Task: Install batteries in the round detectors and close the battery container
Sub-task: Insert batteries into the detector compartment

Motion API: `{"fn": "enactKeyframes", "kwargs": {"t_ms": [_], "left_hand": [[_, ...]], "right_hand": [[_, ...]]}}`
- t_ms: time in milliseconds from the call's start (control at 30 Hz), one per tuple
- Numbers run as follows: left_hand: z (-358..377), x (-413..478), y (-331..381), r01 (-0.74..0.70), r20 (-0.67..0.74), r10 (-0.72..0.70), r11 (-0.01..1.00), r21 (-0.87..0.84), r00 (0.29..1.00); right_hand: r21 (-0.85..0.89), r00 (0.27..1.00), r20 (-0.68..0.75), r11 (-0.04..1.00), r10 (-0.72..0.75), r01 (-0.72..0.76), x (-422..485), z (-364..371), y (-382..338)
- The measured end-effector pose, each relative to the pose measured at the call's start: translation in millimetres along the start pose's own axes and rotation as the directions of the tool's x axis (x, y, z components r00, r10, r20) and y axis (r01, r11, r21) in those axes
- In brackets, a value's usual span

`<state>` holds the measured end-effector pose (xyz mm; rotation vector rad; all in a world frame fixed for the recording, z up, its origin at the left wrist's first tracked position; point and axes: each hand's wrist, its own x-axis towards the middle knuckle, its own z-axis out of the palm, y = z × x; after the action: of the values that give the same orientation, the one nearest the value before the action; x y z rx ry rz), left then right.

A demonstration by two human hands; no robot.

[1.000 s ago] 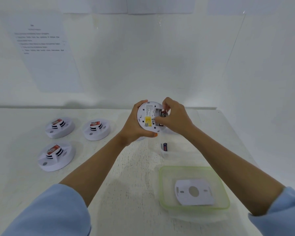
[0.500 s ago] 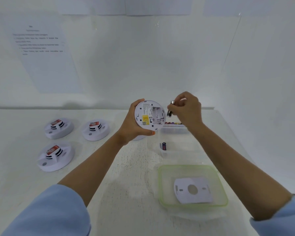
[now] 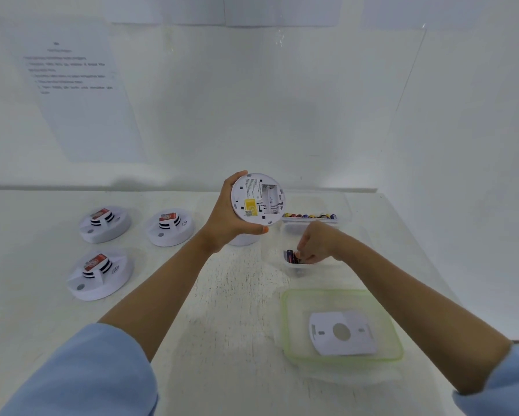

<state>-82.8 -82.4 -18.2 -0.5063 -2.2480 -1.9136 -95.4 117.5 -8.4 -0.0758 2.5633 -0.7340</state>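
Observation:
My left hand holds a round white detector up on edge, its back facing me, with a yellow label and an open battery bay that looks empty. My right hand is lower, to the right, reaching into a small clear tub. Its fingertips pinch a dark battery that lies beside another battery. Behind it a clear battery container stands open with a row of several batteries.
Three detectors with red labels sit face up on the left. Another white detector shows partly under my left hand. A green-rimmed tray near the front right holds a white mounting plate.
My right hand pulled a battery out of the detector's bay, then dropped down with it into the small clear tub. The left hand has kept the detector raised.

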Motion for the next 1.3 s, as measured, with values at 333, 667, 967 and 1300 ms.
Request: {"fn": "enactKeyframes", "kwargs": {"t_ms": [333, 667, 967, 1300], "left_hand": [[-8, 15, -4, 0.006, -0.018, -0.006, 1.000, 0.002, 1.000], [-11, 38, -21, 0.040, 0.029, -0.040, 0.999, 0.012, 0.999], [-6, 44, -29, 0.042, 0.045, -0.043, 0.999, 0.006, 0.998], [-11, 34, -20, 0.047, 0.041, -0.046, 0.999, -0.014, 0.998]], "right_hand": [[-0.065, 0.935, -0.264, 0.972, -0.237, 0.227, 20, -62, -20], [-0.343, 0.957, 0.039, 0.896, -0.286, 0.282, 102, -46, -13], [-0.387, 0.930, 0.011, 0.856, -0.368, 0.343, 111, -33, -12], [0.268, 0.863, -0.348, 0.844, -0.365, 0.465, 46, -79, -15]]}}
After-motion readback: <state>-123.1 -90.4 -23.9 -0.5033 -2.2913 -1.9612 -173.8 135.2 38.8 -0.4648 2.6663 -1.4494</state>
